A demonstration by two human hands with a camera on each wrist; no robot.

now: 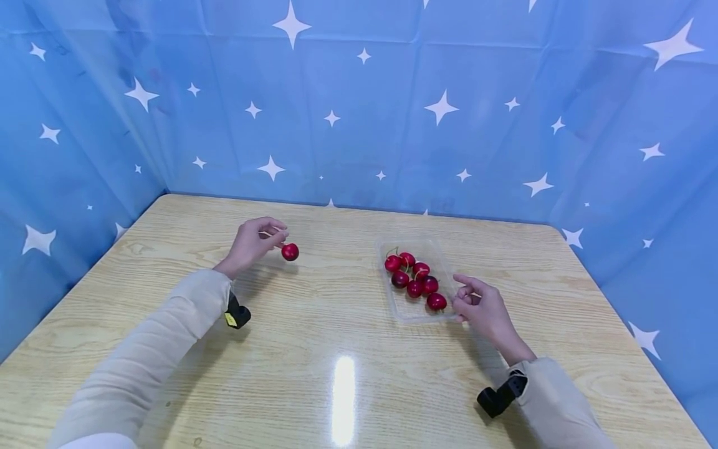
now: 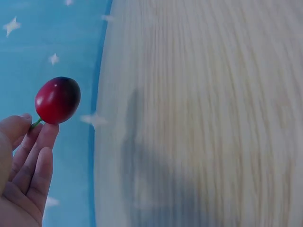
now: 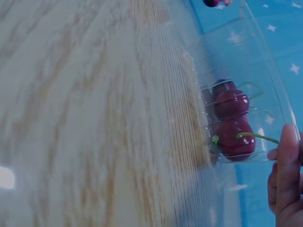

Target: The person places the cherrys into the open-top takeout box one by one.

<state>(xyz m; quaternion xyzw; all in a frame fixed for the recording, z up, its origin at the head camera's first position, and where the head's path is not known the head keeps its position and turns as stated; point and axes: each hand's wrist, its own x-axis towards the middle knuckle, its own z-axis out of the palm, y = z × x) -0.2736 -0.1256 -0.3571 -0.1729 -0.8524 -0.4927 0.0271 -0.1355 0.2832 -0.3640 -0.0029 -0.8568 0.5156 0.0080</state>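
My left hand (image 1: 253, 244) pinches a single red cherry (image 1: 290, 252) above the left part of the table. In the left wrist view, thumb and fingers hold the short green stem (image 2: 36, 124), and the dark-red cherry (image 2: 57, 100) stands off the fingertips. A clear plastic box (image 1: 412, 316) sits right of centre with several cherries (image 1: 415, 288) inside, some with green stems. At its right side, my right hand (image 1: 487, 312) grips the rim between thumb and fingers. The right wrist view shows cherries (image 3: 233, 105) through the box's transparent wall (image 3: 220, 56).
The light wooden table (image 1: 291, 349) has its back edge against a blue curtain (image 1: 359, 125) with white stars. Black wrist cameras hang under both sleeves, the left camera (image 1: 238, 313) and the right camera (image 1: 496, 399), close to the tabletop.
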